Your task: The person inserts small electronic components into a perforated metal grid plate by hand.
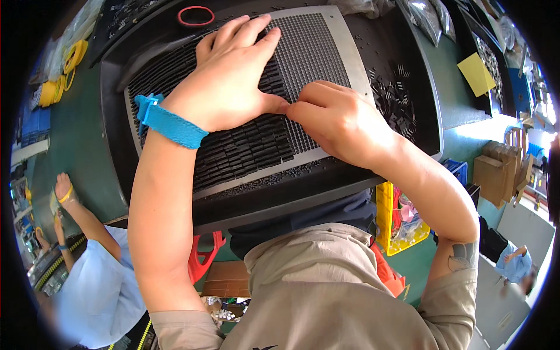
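Guessing I'm loading the plate: left fingers splayed over pieces, right fingers pinched, can't tell what's inside, careful seating next imo.

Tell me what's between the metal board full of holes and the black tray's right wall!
In the head view, loose little dark pieces lie scattered between the metal board and the tray's right wall.
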The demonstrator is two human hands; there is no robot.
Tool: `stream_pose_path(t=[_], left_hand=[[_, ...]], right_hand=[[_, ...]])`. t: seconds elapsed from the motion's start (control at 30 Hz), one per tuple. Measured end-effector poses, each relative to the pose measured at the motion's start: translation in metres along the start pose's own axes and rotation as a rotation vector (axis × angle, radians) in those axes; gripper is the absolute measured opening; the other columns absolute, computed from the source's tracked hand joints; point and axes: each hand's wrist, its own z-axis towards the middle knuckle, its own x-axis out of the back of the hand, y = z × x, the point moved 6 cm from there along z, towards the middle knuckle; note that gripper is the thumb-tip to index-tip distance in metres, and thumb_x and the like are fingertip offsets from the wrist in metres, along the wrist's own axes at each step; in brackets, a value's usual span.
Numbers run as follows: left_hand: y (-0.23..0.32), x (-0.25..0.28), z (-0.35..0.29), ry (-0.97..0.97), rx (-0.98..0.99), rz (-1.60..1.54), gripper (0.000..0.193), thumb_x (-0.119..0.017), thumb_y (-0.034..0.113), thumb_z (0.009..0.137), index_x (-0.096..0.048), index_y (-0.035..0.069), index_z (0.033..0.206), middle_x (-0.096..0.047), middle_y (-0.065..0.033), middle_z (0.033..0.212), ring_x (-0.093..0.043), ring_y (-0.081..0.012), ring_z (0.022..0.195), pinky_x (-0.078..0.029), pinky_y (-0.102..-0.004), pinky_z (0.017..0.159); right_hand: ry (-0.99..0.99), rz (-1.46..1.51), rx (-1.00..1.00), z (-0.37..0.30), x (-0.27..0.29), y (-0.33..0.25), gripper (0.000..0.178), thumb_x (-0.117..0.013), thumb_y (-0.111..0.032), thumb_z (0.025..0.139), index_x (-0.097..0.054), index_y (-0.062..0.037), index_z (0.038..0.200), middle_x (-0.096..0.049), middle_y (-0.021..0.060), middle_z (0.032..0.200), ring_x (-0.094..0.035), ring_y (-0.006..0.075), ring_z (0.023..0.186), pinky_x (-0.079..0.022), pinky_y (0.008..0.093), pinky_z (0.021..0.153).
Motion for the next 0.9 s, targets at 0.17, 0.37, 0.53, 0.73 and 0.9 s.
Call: stream_pose_path(t=[0.17,0.37,0.53,0.73,0.9], left_hand=[[-0.0029,-0.0012,0.0001,0.016,-0.063,-0.018,0.104,-0.092,0.042,0.077,-0.044,0.001,0.160,-0.035,-0.0203,0.170,-0.025,-0.0389,0.160,-0.020,-0.0546,0.130],[-0.0024,0.0005,0.0015,-0.001,-0.067,0.002,0.108,-0.092,0.043,0.076,-0.042,0.001,0.161,-0.033,-0.0198,0.171,-0.023,-0.0390,0.161,-0.019,-0.0548,0.130],[-0.0019,-0.0004,0.0015,-0.020,-0.060,-0.010,0.109,-0.092,0.044,0.075,-0.041,0.000,0.161,-0.033,-0.0198,0.172,-0.023,-0.0394,0.161,-0.019,-0.0553,0.130],[-0.0023,-0.0005,0.0012,-0.020,-0.063,0.000,0.107,-0.092,0.044,0.075,-0.043,0.000,0.160,-0.033,-0.0201,0.171,-0.023,-0.0400,0.161,-0.020,-0.0559,0.129],[-0.0041,-0.0003,0.0005,-0.016,-0.067,0.002,0.108,-0.092,0.046,0.075,-0.043,0.001,0.160,-0.033,-0.0198,0.171,-0.023,-0.0395,0.161,-0.020,-0.0553,0.129]], right_hand=[[0.033,-0.032,0.044,0.0000,-0.0021,-0.0028,0.023,-0.071,-0.008,0.079,-0.066,-0.0040,0.101,-0.059,0.0096,0.087,-0.067,0.0310,0.084,-0.058,0.0431,0.074],[0.072,-0.061,0.078,-0.0001,0.0008,-0.0062,0.020,-0.070,-0.011,0.082,-0.066,-0.0031,0.099,-0.060,0.0096,0.086,-0.068,0.0304,0.083,-0.059,0.0413,0.073],[0.056,-0.091,0.043,-0.0022,-0.0030,-0.0060,0.019,-0.069,-0.011,0.082,-0.066,-0.0032,0.099,-0.060,0.0096,0.086,-0.069,0.0297,0.084,-0.060,0.0409,0.074],[0.055,-0.060,0.133,0.0001,-0.0064,-0.0071,0.018,-0.068,-0.011,0.082,-0.065,-0.0033,0.098,-0.062,0.0101,0.087,-0.070,0.0296,0.084,-0.060,0.0407,0.074],[0.111,-0.080,0.037,0.0003,-0.0067,-0.0020,0.015,-0.068,-0.012,0.084,-0.061,-0.0040,0.094,-0.063,0.0095,0.085,-0.070,0.0298,0.083,-0.060,0.0414,0.073]])
